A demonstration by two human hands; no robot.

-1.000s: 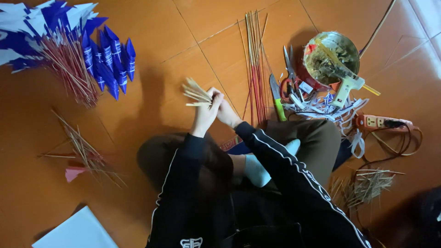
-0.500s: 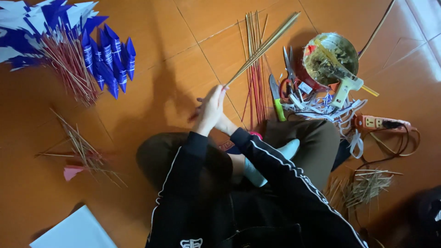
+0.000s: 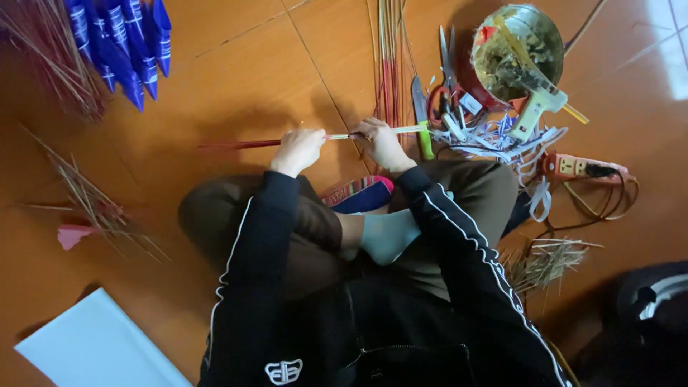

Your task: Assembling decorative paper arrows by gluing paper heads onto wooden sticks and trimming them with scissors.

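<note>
Red-ended pale stick (image 3: 315, 140), orange tiled floor (image 3: 236, 79), blue paper cones (image 3: 129, 43), black white-striped sleeves (image 3: 251, 272), green-handled knife (image 3: 423, 122).

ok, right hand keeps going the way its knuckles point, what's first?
Probably the green-handled knife just beyond the right hand, which grips a thin stick with the left hand. Depth is unclear; stick bundle lies close beside it.

No pkgs, signs or screens – just a small white tag (image 3: 471, 103) by the scissors (image 3: 446, 64).

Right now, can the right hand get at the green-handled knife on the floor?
Probably yes. The right hand lies beside the green-handled knife, nothing between them, but it grips the stick with the left hand.
</note>
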